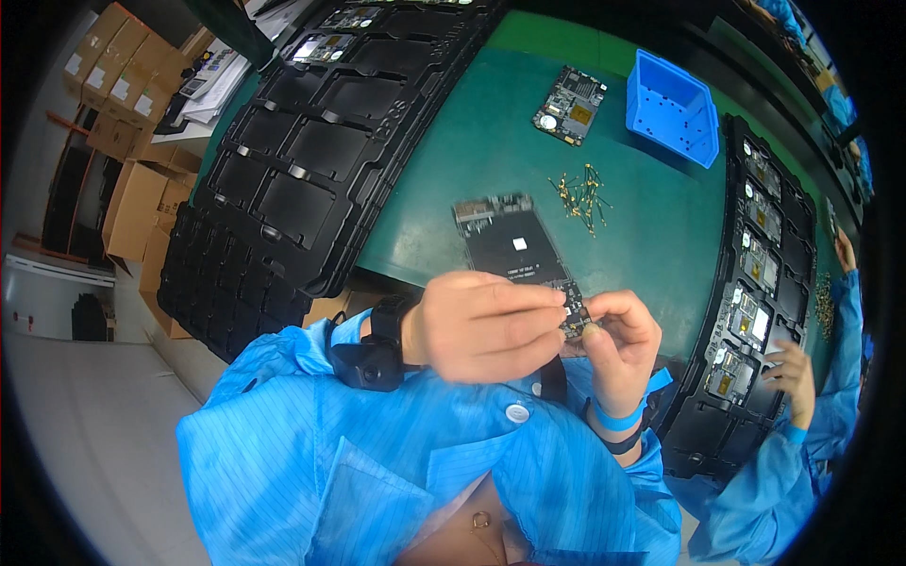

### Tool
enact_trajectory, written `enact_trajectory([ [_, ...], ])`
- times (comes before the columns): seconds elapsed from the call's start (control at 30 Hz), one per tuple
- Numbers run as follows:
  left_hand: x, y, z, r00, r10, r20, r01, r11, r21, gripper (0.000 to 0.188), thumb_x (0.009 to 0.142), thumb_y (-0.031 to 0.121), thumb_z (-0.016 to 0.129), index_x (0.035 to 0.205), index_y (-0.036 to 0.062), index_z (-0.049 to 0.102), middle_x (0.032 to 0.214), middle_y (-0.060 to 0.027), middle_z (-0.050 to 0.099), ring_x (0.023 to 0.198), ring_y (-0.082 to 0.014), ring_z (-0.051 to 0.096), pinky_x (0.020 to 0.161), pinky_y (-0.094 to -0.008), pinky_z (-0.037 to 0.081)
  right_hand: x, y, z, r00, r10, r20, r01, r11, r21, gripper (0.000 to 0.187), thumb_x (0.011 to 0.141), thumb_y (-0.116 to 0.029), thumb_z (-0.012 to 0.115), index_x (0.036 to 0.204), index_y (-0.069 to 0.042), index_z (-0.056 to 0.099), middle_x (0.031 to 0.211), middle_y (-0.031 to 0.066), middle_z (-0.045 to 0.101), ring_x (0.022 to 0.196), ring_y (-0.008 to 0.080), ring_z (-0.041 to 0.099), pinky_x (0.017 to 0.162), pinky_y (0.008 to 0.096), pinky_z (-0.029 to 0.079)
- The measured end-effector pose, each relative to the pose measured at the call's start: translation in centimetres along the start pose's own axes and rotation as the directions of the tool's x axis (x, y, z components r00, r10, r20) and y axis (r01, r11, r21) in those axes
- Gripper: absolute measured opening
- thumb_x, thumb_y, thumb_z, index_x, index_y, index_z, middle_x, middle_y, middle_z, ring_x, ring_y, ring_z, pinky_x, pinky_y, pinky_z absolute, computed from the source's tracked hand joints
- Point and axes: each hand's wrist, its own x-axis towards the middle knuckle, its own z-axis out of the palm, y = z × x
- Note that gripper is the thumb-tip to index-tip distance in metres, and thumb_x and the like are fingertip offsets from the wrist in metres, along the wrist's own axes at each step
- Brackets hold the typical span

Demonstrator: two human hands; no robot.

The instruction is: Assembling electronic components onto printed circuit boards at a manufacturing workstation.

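A dark, phone-sized circuit board assembly (510, 247) with a black middle and a small white square tilts above the near part of the green table. My left hand (493, 326) lies across its near end, back of the hand up, with the fingers pressed together; the thumb is hidden. My right hand (623, 341) pinches the near right corner between thumb and forefinger. Any small part under my left fingertips cannot be made out. Beyond the assembly lies a loose pile of short black cables (587, 196) with gold-coloured ends.
A separate circuit board (571, 106) and a blue bin (672, 111) stand farther back. Black compartment trays (330, 141) are stacked at left. At right, another black tray (769, 250) holds several boards, and a co-worker's hand (793, 377) reaches over it. Cardboard boxes (142, 203) stand far left.
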Motion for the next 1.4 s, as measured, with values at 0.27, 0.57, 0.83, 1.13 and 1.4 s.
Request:
enact_trajectory([
  [0.27,0.3,0.5,0.5,0.711,-0.689,0.145,0.646,0.557,-0.521,0.02,0.069,0.005,0.071,0.085,-0.0005,0.06,0.076,-0.0107,0.062,0.067,-0.0145,0.061,0.056,-0.0235,0.046,1.3,0.8,0.1,0.92,-0.392,0.026,0.386,0.889,-0.247,0.038,0.066,-0.009,0.071,0.098,0.001,0.053,0.085,0.0096,0.056,0.077,0.0176,0.054,0.07,0.0286,0.043],
  [0.57,0.8,0.5,0.5,0.636,-0.745,0.204,0.696,0.438,-0.569,0.022,0.069,0.006,0.069,0.087,0.0012,0.059,0.079,-0.0076,0.062,0.069,-0.0128,0.06,0.06,-0.0221,0.047,1.3,0.6,0.2,0.814,-0.571,0.11,0.538,0.668,-0.514,0.03,0.067,0.0,0.065,0.096,-0.001,0.057,0.081,0.0138,0.06,0.067,0.0224,0.058,0.06,0.0291,0.046],
  [0.83,0.9,0.4,0.1,0.512,-0.782,0.357,0.754,0.209,-0.623,0.024,0.07,0.006,0.07,0.089,0.0007,0.057,0.081,-0.0044,0.061,0.075,-0.0084,0.057,0.065,-0.022,0.046,1.3,1.2,0.5,0.82,-0.571,0.034,0.507,0.698,-0.506,0.022,0.07,0.0,0.062,0.092,-0.002,0.059,0.078,0.0149,0.06,0.068,0.0261,0.06,0.061,0.0301,0.048],
  [1.13,1.2,0.6,0.3,0.458,-0.801,0.385,0.746,0.111,-0.657,0.024,0.07,0.006,0.069,0.09,0.0009,0.057,0.083,-0.003,0.059,0.08,-0.0084,0.055,0.071,-0.0219,0.044,2.0,2.2,0.0,0.783,-0.618,0.072,0.569,0.665,-0.483,0.016,0.074,-0.005,0.059,0.09,-0.001,0.057,0.077,0.0155,0.061,0.07,0.0287,0.06,0.063,0.0328,0.048],
  [1.4,0.4,0.1,1.1,0.376,-0.823,0.425,0.742,-0.008,-0.671,0.033,0.074,0.01,0.068,0.101,0.0014,0.051,0.087,-0.0023,0.058,0.084,-0.0072,0.053,0.073,-0.0221,0.044,1.2,1.8,0.8,0.987,-0.16,-0.009,0.155,0.968,-0.199,0.035,0.077,-0.003,0.059,0.11,0.003,0.049,0.08,0.0063,0.06,0.073,0.0085,0.055,0.063,0.0223,0.044],
])
